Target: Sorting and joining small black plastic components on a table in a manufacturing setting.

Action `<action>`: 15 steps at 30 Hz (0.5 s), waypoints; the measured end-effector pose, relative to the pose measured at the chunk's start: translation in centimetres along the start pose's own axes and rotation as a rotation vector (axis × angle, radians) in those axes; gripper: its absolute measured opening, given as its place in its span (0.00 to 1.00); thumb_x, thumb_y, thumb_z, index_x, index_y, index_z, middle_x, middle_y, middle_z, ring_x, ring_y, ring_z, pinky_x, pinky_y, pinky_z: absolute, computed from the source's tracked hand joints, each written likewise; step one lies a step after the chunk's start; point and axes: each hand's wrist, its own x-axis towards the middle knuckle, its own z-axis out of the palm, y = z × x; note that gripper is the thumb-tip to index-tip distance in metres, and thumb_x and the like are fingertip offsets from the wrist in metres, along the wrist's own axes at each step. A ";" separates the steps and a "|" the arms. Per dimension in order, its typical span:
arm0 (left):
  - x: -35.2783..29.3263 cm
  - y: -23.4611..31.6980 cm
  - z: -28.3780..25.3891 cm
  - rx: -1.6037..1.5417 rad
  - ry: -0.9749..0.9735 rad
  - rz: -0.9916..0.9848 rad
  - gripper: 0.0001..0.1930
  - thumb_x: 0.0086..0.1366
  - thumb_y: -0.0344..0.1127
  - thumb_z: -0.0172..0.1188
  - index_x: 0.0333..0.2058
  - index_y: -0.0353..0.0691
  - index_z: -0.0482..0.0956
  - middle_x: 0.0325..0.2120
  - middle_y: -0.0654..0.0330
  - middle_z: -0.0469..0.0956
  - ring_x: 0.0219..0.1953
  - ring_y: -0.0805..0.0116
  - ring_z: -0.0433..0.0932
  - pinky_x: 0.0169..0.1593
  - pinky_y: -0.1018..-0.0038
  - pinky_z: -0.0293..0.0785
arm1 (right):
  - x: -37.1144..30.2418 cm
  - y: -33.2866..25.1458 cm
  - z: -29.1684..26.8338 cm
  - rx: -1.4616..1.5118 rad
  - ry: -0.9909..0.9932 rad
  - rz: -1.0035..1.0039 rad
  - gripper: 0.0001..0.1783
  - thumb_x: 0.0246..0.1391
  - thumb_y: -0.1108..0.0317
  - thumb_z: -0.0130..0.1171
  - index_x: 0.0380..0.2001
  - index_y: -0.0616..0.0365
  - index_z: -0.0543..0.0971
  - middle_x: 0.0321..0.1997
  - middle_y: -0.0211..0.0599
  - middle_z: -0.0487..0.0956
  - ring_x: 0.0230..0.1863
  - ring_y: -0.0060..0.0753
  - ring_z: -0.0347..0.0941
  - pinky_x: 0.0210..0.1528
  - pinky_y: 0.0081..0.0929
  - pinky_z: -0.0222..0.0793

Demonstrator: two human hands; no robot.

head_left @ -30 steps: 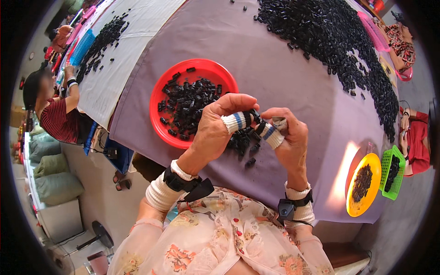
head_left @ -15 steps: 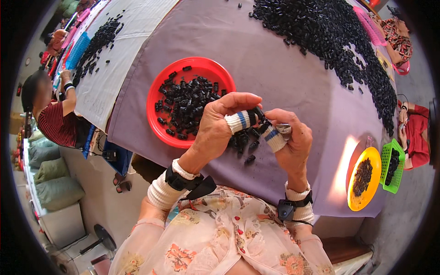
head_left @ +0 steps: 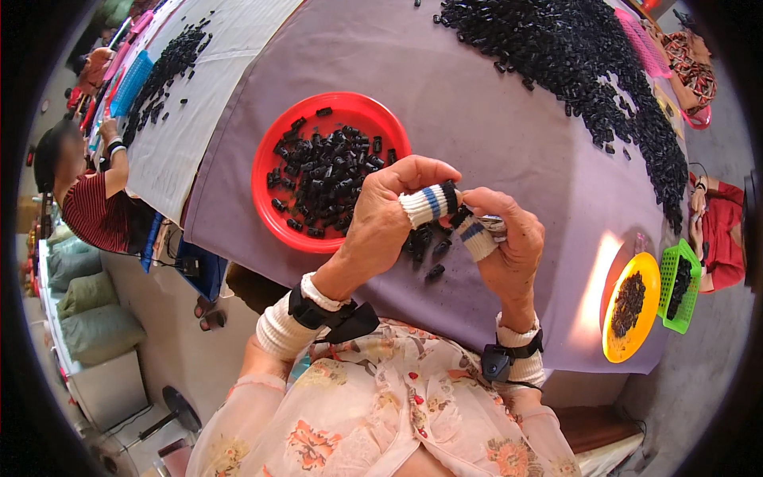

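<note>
My left hand [head_left: 381, 219] and my right hand [head_left: 510, 250] meet fingertip to fingertip over the table's near part. Both are closed in a pinch around a small black plastic piece [head_left: 458, 213], mostly hidden by the fingers. White knit finger sleeves with blue and black stripes cover some fingers. Just under the hands, several loose black pieces [head_left: 434, 253] lie on the cloth, partly hidden. Left of my left hand sits a round red tray [head_left: 372, 111] heaped with short, black, tube-like pieces [head_left: 322, 179].
A large heap of black pieces [head_left: 556, 56] spreads over the far right of the purple-grey tablecloth [head_left: 334, 48]. At right stand a yellow plate [head_left: 621, 350] and a green basket [head_left: 664, 274], both holding black pieces. Co-workers [head_left: 99, 203] sit at far left and far right.
My left hand has shifted slightly up and right, its fingertips closer to the right hand's. The black piece between them shows less.
</note>
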 end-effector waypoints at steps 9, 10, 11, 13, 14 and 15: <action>0.0 -0.2 -0.2 0.024 0.036 -0.009 0.10 0.56 0.29 0.59 0.37 0.34 0.75 0.30 0.64 0.76 0.31 0.81 0.74 0.35 0.85 0.70 | -0.1 0.1 0.4 -0.131 0.017 -0.030 0.15 0.36 0.80 0.60 0.33 0.60 0.75 0.29 0.38 0.78 0.26 0.35 0.77 0.28 0.23 0.70; 0.0 -0.1 -0.3 0.038 0.041 -0.016 0.09 0.56 0.28 0.59 0.37 0.34 0.76 0.29 0.64 0.76 0.31 0.80 0.74 0.35 0.85 0.70 | 0.0 0.1 0.3 -0.141 0.011 -0.034 0.15 0.36 0.79 0.60 0.33 0.61 0.75 0.29 0.38 0.78 0.26 0.35 0.77 0.28 0.23 0.71; 0.0 -0.1 -0.2 0.037 0.044 -0.017 0.09 0.56 0.28 0.59 0.37 0.34 0.76 0.29 0.64 0.76 0.31 0.80 0.74 0.35 0.85 0.70 | 0.0 0.1 0.3 -0.151 0.006 -0.038 0.14 0.37 0.79 0.60 0.33 0.61 0.75 0.29 0.38 0.78 0.26 0.36 0.77 0.28 0.24 0.71; 0.0 0.1 -0.3 0.018 0.068 -0.043 0.09 0.56 0.27 0.58 0.37 0.33 0.75 0.28 0.63 0.76 0.30 0.79 0.74 0.35 0.83 0.71 | 0.0 0.2 0.4 -0.155 0.005 -0.032 0.14 0.37 0.79 0.59 0.33 0.61 0.75 0.29 0.38 0.78 0.26 0.35 0.76 0.28 0.23 0.71; 0.1 0.0 -0.5 0.018 0.070 -0.045 0.09 0.56 0.27 0.58 0.37 0.33 0.75 0.28 0.63 0.76 0.30 0.79 0.74 0.35 0.83 0.71 | -0.1 0.3 0.4 -0.160 0.005 -0.027 0.13 0.38 0.79 0.59 0.33 0.61 0.75 0.29 0.38 0.78 0.26 0.34 0.76 0.28 0.22 0.70; 0.2 0.0 -0.6 0.036 0.057 -0.039 0.09 0.57 0.28 0.57 0.36 0.33 0.75 0.27 0.62 0.76 0.30 0.78 0.74 0.35 0.83 0.71 | -0.1 0.3 0.4 -0.159 0.003 -0.024 0.13 0.38 0.79 0.59 0.33 0.61 0.75 0.29 0.38 0.78 0.26 0.34 0.76 0.28 0.22 0.70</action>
